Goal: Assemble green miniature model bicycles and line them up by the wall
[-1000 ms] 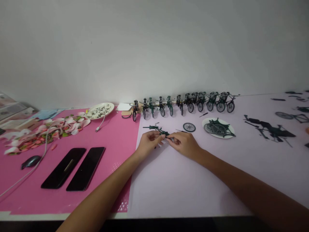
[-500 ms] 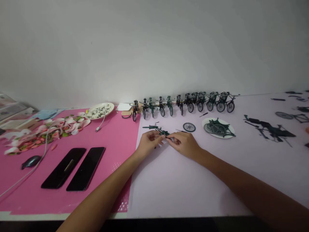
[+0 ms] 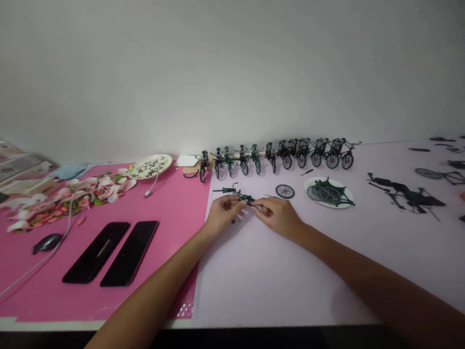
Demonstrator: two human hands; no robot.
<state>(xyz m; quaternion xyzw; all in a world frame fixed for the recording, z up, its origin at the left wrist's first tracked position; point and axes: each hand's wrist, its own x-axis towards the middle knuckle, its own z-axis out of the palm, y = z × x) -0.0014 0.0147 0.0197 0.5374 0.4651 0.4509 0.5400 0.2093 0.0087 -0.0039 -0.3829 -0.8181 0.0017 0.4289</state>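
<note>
Between my hands is a small dark green model bicycle, lying over with its front wheel and handlebar pointing left. My left hand is closed on its frame, thumb and fingers pinching near the middle. My right hand pinches the rear end of the same model bicycle; any small part between those fingertips is too small to make out. A loose spoked wheel lies just beyond my right hand. A thin tool is partly hidden behind that hand.
Several finished model bicycles stand along the wall. At right are a white plate of wheels and frames, a small screwdriver and dark parts. Two phones, flower petals and a plate are on the pink cover.
The model bicycle has tipped and shifted slightly to the left in my fingers. Both hands stay nearly in place, still gripping it.
</note>
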